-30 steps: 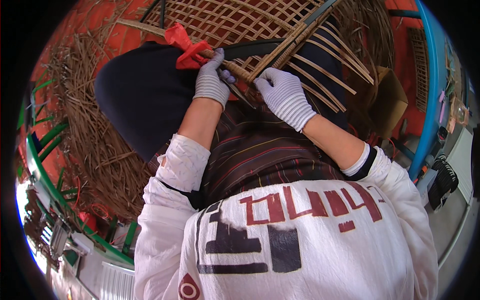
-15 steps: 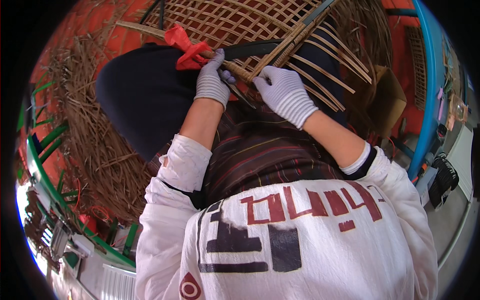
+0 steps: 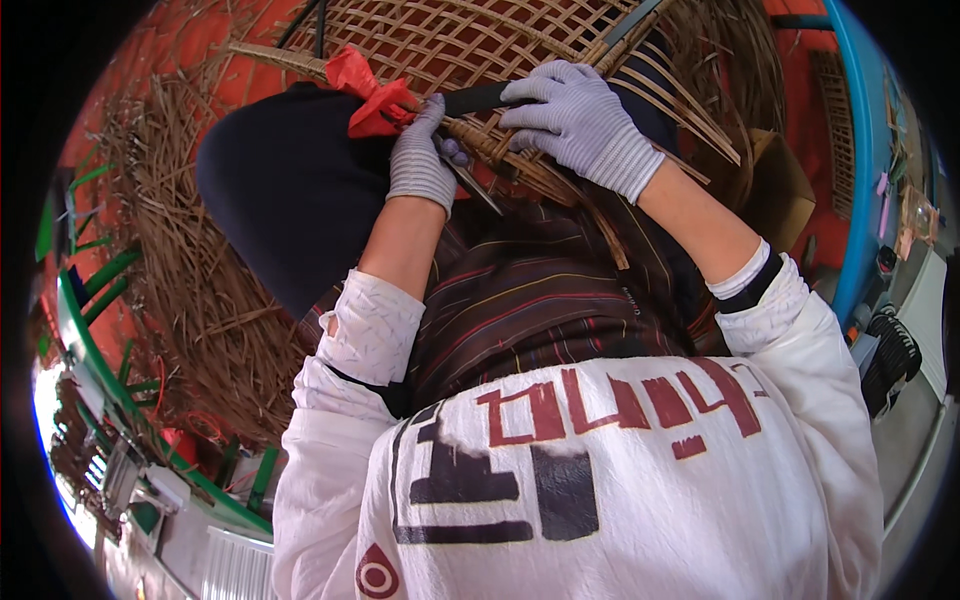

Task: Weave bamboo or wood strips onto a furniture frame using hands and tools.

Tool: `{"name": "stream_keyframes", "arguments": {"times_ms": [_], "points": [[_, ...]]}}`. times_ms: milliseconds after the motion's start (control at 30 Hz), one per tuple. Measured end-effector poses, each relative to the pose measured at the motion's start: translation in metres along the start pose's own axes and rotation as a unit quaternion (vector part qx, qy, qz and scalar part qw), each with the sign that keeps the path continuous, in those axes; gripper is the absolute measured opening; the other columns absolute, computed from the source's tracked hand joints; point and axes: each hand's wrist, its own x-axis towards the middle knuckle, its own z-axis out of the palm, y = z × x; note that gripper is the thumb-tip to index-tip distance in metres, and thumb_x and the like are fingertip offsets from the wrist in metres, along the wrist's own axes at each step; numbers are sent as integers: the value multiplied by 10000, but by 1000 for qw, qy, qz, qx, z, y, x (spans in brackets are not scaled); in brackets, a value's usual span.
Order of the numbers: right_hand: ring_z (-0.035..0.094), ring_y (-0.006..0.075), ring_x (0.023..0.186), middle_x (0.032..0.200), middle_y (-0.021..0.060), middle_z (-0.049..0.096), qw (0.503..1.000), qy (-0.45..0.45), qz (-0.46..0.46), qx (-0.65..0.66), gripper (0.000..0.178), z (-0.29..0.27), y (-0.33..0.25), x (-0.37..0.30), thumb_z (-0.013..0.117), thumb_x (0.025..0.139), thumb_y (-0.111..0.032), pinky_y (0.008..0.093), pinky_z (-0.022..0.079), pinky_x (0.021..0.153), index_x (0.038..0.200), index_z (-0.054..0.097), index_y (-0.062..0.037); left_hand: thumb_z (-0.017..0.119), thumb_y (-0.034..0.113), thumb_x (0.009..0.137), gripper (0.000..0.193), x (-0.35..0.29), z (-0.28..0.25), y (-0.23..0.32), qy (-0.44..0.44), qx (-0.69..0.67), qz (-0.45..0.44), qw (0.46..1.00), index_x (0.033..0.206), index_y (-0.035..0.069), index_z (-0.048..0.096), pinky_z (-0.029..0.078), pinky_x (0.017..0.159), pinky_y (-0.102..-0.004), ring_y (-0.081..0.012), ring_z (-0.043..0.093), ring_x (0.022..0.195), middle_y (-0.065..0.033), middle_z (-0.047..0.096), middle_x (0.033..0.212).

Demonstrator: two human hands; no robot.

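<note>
A woven cane panel with an open lattice lies over my lap. My left hand, in a striped grey-white glove, closes round its bound near rim beside a red cloth knot. A slim metal tool sticks out below those fingers; its other end is hidden. My right hand, gloved alike, bends its fingers over the panel near the corner; its thumb is hidden. Between both hands runs a flat black strip. Loose cane ends hang below my right hand.
Dry brown fibre strips are heaped on the red floor at left. A green rail curves along the left, a blue frame along the right. An open cardboard box stands near my right knee.
My right hand has moved up from the rim corner and spread over the panel and black strip. Cane ends beneath it now point down toward my lap. My left hand has hardly moved.
</note>
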Motion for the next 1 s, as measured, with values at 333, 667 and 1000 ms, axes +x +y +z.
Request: {"name": "stream_keyframes", "arguments": {"times_ms": [333,667,1000], "points": [[575,203,1087,1097,-50,668,1000,4,14,-5,133,8,-5,3,738,799,-342,412,440,977,865,776,-233,772,365,886,296,1,-1,-2,3,12,-3,1000,933,170,555,331,450,-301,-117,369,495,25,391,698],[582,243,1053,1046,-10,648,997,15,-49,51,167,1,3,5,730,820,-292,410,452,929,925,729,-162,743,237,903,166,-8,-4,3,-26,10,15,1000,953,132,625,372,528,-300,-122,425,569,20,503,711],[589,247,966,926,14,623,1000,9,14,21,154,4,-8,9,734,810,-265,407,456,886,917,724,-154,705,48,866,116,-5,-13,0,-114,92,13,989,975,20,678,441,595,-291,-152,516,638,-42,627,803]]}}
